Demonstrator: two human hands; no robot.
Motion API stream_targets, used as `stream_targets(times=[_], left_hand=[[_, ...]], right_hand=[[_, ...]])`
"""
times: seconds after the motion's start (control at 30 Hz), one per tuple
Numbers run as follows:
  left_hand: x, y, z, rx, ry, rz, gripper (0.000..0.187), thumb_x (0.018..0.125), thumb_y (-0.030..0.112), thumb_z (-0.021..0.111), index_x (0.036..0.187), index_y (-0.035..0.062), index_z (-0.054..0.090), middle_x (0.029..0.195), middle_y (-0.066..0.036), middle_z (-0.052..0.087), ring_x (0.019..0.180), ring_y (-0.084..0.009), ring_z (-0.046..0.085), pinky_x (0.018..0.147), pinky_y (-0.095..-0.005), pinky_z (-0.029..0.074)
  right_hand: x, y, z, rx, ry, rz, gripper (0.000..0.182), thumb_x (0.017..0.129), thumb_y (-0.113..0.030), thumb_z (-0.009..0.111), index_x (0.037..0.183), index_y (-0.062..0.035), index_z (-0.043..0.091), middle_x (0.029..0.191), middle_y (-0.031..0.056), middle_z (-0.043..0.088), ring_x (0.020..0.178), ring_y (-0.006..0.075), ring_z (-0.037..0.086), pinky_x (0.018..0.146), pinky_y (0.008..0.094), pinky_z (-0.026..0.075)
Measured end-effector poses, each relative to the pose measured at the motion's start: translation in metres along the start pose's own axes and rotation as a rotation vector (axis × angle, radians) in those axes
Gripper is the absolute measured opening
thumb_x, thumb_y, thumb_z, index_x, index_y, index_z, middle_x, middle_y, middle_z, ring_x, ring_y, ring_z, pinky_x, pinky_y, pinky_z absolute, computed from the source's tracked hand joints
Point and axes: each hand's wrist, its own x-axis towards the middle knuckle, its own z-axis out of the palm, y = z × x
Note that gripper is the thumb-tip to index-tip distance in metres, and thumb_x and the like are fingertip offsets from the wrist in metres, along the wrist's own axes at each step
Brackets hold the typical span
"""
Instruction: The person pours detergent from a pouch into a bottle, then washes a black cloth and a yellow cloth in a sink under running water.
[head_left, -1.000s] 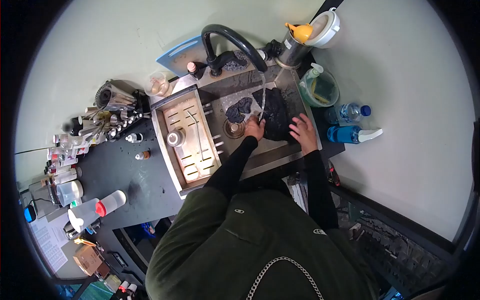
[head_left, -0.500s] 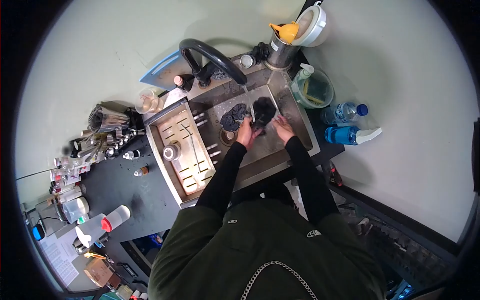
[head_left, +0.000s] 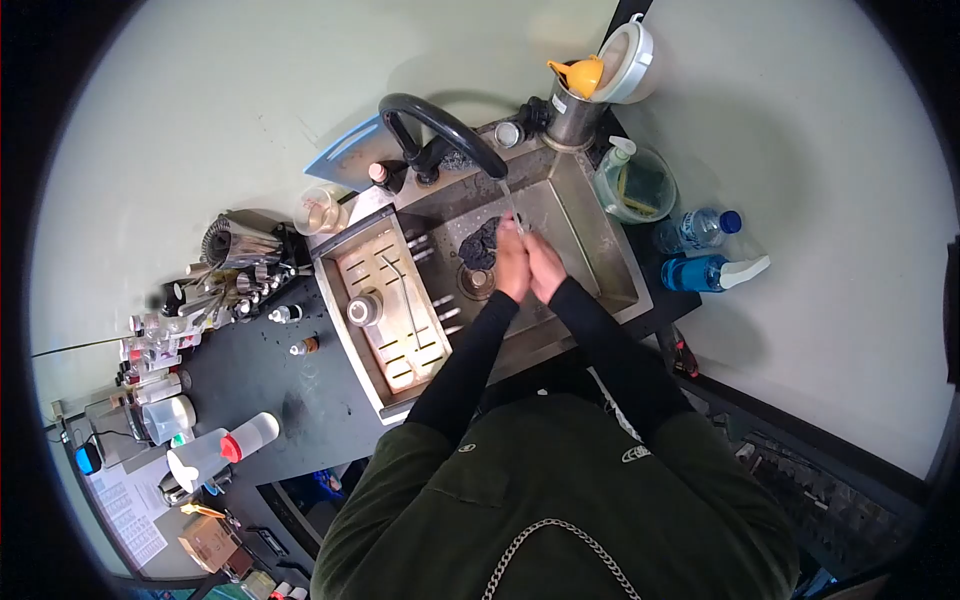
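Observation:
My left hand (head_left: 513,262) and my right hand (head_left: 543,264) are pressed together over the sink (head_left: 588,235), just under the end of the black faucet (head_left: 445,122). A thin stream of water (head_left: 510,197) falls onto the fingertips. Both hands are closed; whatever may be between the palms is hidden. A crumpled dark grey cloth (head_left: 480,243) lies on the sink floor left of my hands. Close below it is the drain (head_left: 478,280).
Left, a slotted tray (head_left: 385,275) holds a small metal-topped jar (head_left: 365,307). Right of the sink stand a tub (head_left: 657,205) with a sponge, a water bottle (head_left: 690,232) and a blue spray bottle (head_left: 693,272). Behind stands a metal canister (head_left: 573,120) with a yellow funnel (head_left: 580,75).
My hands, apart at a loose black cloth before, have come together under the water. That black cloth no longer shows. The view has shifted slightly, and the grey cloth still lies in the sink.

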Motion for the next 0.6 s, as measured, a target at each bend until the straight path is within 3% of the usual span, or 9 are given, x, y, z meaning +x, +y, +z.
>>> stream_targets(times=[0.13,0.2,0.27,0.3,0.4,0.43,0.5,0.57,0.6], left_hand=[[-0.016,0.0,0.005,-0.041,-0.166,-0.14,0.061,0.104,0.046,0.029,0.138,-0.0029,0.041,0.137,-0.017,0.048,0.128,-0.0244,0.043,0.109,-0.0333,0.03],[-0.009,0.015,0.0,-0.352,-0.112,-0.361,0.065,0.104,0.047,0.028,0.145,-0.0027,0.028,0.145,-0.019,0.038,0.136,-0.0279,0.034,0.112,-0.0333,0.025],[0.002,0.013,0.004,-0.391,0.033,-0.253,0.066,0.104,0.048,0.029,0.146,-0.0029,0.028,0.149,-0.019,0.034,0.139,-0.0258,0.03,0.113,-0.0326,0.024],[0.002,-0.001,0.009,-0.275,0.147,-0.04,0.065,0.104,0.048,0.03,0.144,-0.0032,0.035,0.149,-0.018,0.036,0.137,-0.022,0.032,0.112,-0.0318,0.025],[0.013,-0.021,0.004,-0.394,0.02,-0.115,0.069,0.103,0.05,0.03,0.146,-0.0034,0.03,0.15,-0.017,0.033,0.139,-0.0235,0.03,0.114,-0.0321,0.022],[0.022,-0.024,-0.001,-0.452,-0.038,-0.148,0.07,0.103,0.051,0.03,0.147,-0.0035,0.028,0.151,-0.017,0.032,0.14,-0.0242,0.029,0.114,-0.0322,0.021],[0.035,-0.032,-0.013,-0.564,-0.15,-0.236,0.074,0.102,0.054,0.03,0.149,-0.0038,0.024,0.153,-0.017,0.029,0.141,-0.0257,0.026,0.116,-0.0325,0.017],[0.045,-0.034,-0.011,-0.426,-0.032,-0.171,0.073,0.101,0.055,0.03,0.145,-0.0028,0.032,0.145,-0.016,0.04,0.136,-0.0256,0.034,0.113,-0.034,0.023],[0.047,-0.034,-0.01,-0.395,-0.058,-0.166,0.072,0.102,0.055,0.031,0.145,-0.0031,0.032,0.145,-0.017,0.04,0.137,-0.0259,0.034,0.113,-0.0339,0.024]], right_hand=[[0.019,0.003,-0.028,-0.061,-0.043,0.019,0.042,0.102,-0.03,0.043,0.132,-0.0029,0.052,0.129,0.0084,0.057,0.118,0.0193,0.053,0.1,0.0329,0.041],[0.014,0.0,-0.021,-0.109,-0.061,0.08,0.045,0.1,-0.038,0.047,0.126,-0.0022,0.056,0.122,0.0083,0.06,0.111,0.018,0.055,0.096,0.0318,0.043],[-0.007,-0.004,0.009,-0.076,-0.049,-0.007,0.05,0.099,-0.044,0.046,0.121,-0.0007,0.057,0.118,0.0113,0.061,0.108,0.0173,0.055,0.094,0.0313,0.043],[-0.008,-0.003,0.008,-0.13,-0.057,-0.035,0.053,0.099,-0.047,0.044,0.122,0.0,0.057,0.12,0.012,0.06,0.109,0.0169,0.055,0.095,0.031,0.043],[0.059,0.032,-0.053,0.178,-0.257,0.036,0.056,0.101,-0.041,0.042,0.142,-0.0024,0.042,0.134,0.0091,0.054,0.124,0.0174,0.048,0.103,0.0296,0.037],[0.043,0.016,-0.035,0.187,-0.25,0.018,0.056,0.101,-0.041,0.042,0.142,-0.0024,0.042,0.134,0.0091,0.054,0.124,0.0174,0.048,0.103,0.0296,0.037],[0.002,-0.004,0.009,-0.327,-0.114,-0.009,0.058,0.102,-0.043,0.039,0.144,-0.0026,0.038,0.139,0.0088,0.049,0.126,0.0166,0.046,0.105,0.0276,0.035],[0.014,-0.009,0.007,-0.359,-0.137,-0.091,0.06,0.103,-0.044,0.038,0.146,-0.0019,0.034,0.145,0.0095,0.042,0.13,0.0174,0.042,0.107,0.0285,0.035],[0.049,0.0,-0.012,-0.317,-0.094,-0.088,0.062,0.101,-0.049,0.037,0.137,0.0014,0.043,0.135,0.0122,0.051,0.124,0.0195,0.049,0.103,0.031,0.038]])
